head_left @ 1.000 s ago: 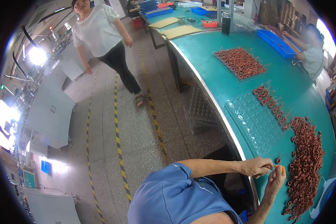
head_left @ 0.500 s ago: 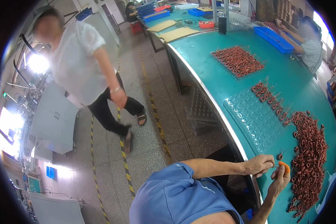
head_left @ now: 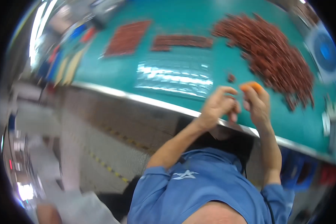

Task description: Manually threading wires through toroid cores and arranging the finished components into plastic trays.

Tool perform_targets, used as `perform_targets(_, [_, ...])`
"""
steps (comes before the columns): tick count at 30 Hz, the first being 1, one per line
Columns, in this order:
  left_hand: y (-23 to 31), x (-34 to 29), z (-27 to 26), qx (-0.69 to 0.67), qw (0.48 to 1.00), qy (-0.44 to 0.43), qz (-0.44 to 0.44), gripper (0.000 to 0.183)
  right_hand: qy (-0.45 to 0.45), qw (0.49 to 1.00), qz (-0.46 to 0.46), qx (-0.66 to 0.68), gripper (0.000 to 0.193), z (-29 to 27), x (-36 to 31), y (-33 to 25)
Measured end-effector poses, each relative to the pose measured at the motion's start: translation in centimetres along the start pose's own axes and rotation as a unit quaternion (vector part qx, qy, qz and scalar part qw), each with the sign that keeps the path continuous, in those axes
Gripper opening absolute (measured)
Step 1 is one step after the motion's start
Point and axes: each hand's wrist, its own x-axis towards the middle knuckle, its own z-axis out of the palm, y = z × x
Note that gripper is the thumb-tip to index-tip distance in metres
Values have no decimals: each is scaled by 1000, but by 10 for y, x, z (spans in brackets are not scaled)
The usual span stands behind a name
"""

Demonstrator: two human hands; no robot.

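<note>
My left hand [head_left: 217, 106] is over the table's near edge with its fingers curled; something small and dark may be between them, but the blur hides what. Close by on the right is my right hand [head_left: 258, 103], its fingers bent together. An orange cover [head_left: 250, 86], like a finger cot, is at a fingertip of that hand; anything pinched there cannot be made out. Just beyond the hands lies one loose wire-wound ring coil [head_left: 231, 77]. A big heap of reddish-brown ring coils [head_left: 268, 52] spreads beyond and right of my right hand.
A clear plastic tray with pockets [head_left: 175, 76] lies left of the hands, coils in rows [head_left: 183, 42] along its far side. Farther left is a filled tray of coils [head_left: 127, 37]. The green table [head_left: 97, 72] has a metal edge. A blue round object [head_left: 324, 48] stands far right.
The view has swung round and is blurred, so the table now runs across the top. My hands have moved apart slightly. The walking person shows only as a blur at lower left.
</note>
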Motion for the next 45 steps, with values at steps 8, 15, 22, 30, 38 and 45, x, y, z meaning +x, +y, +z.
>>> perform_targets(8, [-17,20,8,55,998,-35,22,23,138,988,-61,18,37,-38,-14,25])
perform_targets(15, [6,25,27,457,888,-36,29,20,-15,998,8,-58,30,-33,-29,4])
perform_targets(22, [29,11,0,412,902,-119,-52,23,-144,989,31,-4,34,-35,-26,15])
perform_targets(30, [38,29,31,664,681,-280,129,29,-81,996,35,31,30,-41,-46,23])
perform_targets(38, [11,37,27,663,715,-198,103,30,81,973,-79,-199,27,-34,-46,27])
perform_targets(45, [-10,33,37,245,963,-86,67,25,113,985,-105,-78,23,-44,-60,-6])
